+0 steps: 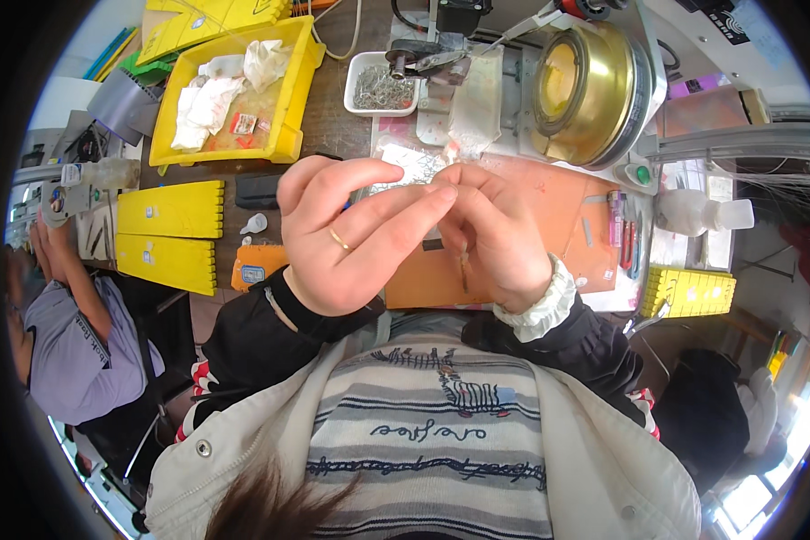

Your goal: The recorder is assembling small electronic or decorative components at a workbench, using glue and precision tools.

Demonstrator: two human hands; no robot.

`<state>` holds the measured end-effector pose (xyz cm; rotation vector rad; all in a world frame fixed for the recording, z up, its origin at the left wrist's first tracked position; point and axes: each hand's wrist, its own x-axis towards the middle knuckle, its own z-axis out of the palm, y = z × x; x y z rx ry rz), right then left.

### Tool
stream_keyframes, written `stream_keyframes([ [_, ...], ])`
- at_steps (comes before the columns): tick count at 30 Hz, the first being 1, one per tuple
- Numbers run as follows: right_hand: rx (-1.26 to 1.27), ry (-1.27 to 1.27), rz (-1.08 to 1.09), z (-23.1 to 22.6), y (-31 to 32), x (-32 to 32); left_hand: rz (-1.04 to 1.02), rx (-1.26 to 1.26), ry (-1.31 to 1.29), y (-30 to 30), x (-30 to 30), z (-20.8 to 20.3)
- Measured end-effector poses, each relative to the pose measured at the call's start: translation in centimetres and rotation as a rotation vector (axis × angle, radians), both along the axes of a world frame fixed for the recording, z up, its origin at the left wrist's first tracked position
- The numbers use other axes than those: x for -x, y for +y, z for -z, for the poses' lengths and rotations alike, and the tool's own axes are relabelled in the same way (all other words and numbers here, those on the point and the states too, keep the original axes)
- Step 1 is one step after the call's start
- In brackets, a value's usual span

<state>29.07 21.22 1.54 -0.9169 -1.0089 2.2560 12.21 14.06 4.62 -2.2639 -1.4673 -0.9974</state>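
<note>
The two hands are raised close to the camera above a brown workbench (333, 126). The left hand (351, 238), with a ring on one finger, is curled, its fingertips pressed against those of the right hand (495, 238). Something very small seems to be pinched between the fingertips at the centre of the view, but it is too small to be identified, so it cannot be told what either hand grips. A thin dark strand (464, 270) is seen hanging below the right hand's fingers.

An orange mat (558, 202) lies on the bench beneath the hands. At 11 o'clock a yellow bin (283, 99) is set, with white cloths (209, 99) in it. At 9 o'clock two flat yellow slotted trays (171, 209) are laid side by side. At 12 o'clock a small white tray of metal parts (382, 88) stands just beside a machine head (427, 56). At 1 o'clock a brass-coloured drum (594, 90) is mounted on a white machine. A white bottle (702, 214) and another yellow tray (688, 290) are seen at 3 o'clock.

At the left rim another person in a grey shirt (81, 351) is seated at a neighbouring bench.
</note>
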Motion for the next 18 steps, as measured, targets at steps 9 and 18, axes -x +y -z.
stream_keyframes([
  [9,-0.006,0.033,0.08,0.6,-0.5,-1.1,0.187,-0.018,-0.09,1.6,-0.8,0.7],
  [18,-0.323,-0.087,0.166,-0.8,-0.2,-2.0,0.103,0.486,-0.891,1.6,-1.4,-0.8],
])
